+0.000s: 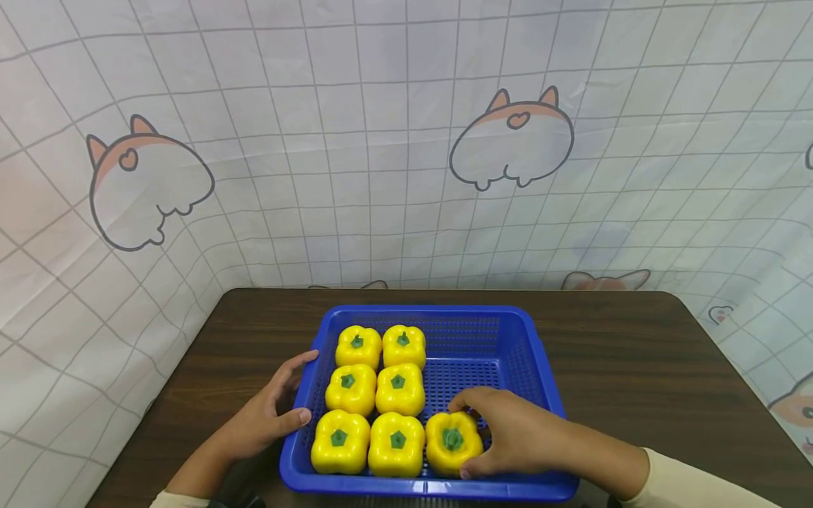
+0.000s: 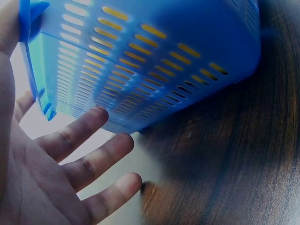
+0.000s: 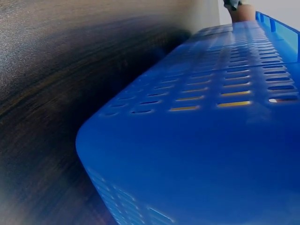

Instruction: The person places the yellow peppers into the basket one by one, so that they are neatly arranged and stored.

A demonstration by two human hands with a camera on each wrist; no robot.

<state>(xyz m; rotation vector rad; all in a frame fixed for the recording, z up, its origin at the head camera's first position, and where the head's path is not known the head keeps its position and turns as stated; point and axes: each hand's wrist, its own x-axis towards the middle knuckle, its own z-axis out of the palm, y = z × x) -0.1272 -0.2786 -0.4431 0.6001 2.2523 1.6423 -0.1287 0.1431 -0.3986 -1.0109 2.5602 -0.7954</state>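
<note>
In the head view my right hand (image 1: 517, 430) reaches into the blue plastic basket (image 1: 549, 374) and grips a yellow bell pepper (image 1: 442, 455) at the near row's right end, thumb in front and fingers behind. This pepper's green top looks sunken, unlike the flat ones beside it. My left hand (image 1: 260, 416) is at the basket's left rim, its thumb and a fingertip touching it. In the left wrist view the other fingers (image 2: 105, 157) extend loosely beside the slotted wall. The right wrist view shows the basket's outside (image 3: 187, 145), not the right hand.
Several more yellow bell peppers (image 1: 397, 389) stand stem-up in two columns in the basket's left part. Bare mesh floor (image 1: 466, 377) shows to the right of them. The basket stands on a dark wood table (image 1: 610, 353), with a grid-patterned cloth (image 1: 381, 176) behind.
</note>
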